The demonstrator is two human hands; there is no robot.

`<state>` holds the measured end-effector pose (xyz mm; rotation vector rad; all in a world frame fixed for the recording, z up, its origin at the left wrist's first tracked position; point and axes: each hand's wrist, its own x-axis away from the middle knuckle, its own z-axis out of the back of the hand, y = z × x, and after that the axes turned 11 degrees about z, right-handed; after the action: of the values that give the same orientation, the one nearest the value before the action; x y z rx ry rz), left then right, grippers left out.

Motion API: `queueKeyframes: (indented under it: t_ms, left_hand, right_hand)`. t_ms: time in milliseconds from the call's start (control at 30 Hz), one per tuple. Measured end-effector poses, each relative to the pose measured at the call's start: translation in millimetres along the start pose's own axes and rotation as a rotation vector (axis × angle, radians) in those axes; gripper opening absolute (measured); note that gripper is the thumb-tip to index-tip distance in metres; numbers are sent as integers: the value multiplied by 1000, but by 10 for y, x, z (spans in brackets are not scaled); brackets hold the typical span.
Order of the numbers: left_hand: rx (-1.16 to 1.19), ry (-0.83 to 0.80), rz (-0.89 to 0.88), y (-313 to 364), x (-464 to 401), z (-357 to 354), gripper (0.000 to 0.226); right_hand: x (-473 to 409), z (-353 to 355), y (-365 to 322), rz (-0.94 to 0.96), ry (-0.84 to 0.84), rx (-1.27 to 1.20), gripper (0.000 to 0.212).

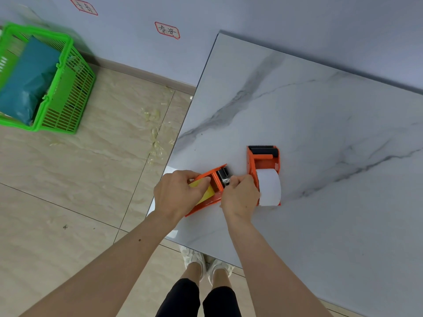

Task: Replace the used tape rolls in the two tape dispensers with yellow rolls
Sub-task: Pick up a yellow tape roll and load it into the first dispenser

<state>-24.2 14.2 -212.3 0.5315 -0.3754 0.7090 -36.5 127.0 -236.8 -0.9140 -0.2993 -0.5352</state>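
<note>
Two orange tape dispensers lie on the marble table [320, 115] near its left corner. The left dispenser [214, 179] carries a yellow roll [207, 193], partly hidden under my left hand [176, 193], which grips the roll and the dispenser body. My right hand [240, 195] pinches the clear tape end at that dispenser's black roller. The right dispenser [263, 161] stands just beyond my right hand and holds a white roll [270, 188].
A green plastic basket [68, 92] with a teal bag inside sits on the tiled floor at the far left. Scraps of used tape [155, 143] litter the floor beside the table's left edge. The wall runs behind the table.
</note>
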Motion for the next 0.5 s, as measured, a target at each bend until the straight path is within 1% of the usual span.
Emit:
queueKeyframes:
  t_ms: [100,167,233,333,400,433,500]
  left_hand:
    - [15,-1,11,-64,-8,23,35]
    - [37,-33,46,-107,-29,56,43]
    - [73,-73,76,-142,-38,68,46]
    - [72,-60,57,-178,-27,55,42]
    - [62,-31,44,-188,-34,26,37]
    - [61,-22,42,-188,-41,13,36]
    - [59,-17,42,-180,-50,-4,35]
  right_hand:
    - [-36,13,-24,-33,11,-43,9]
    - [-46,28,-47,-24,25,-71,11]
    - [-49,43,-62,-17,36,-124,16]
    - [-36,50,-116,-60,23,-253,19]
    - [-39,47,-156,-84,12,-315,12]
    - [-43,46,-173,-91,-7,-330,14]
    - [-49,48,-190,-65,-71,-272,35]
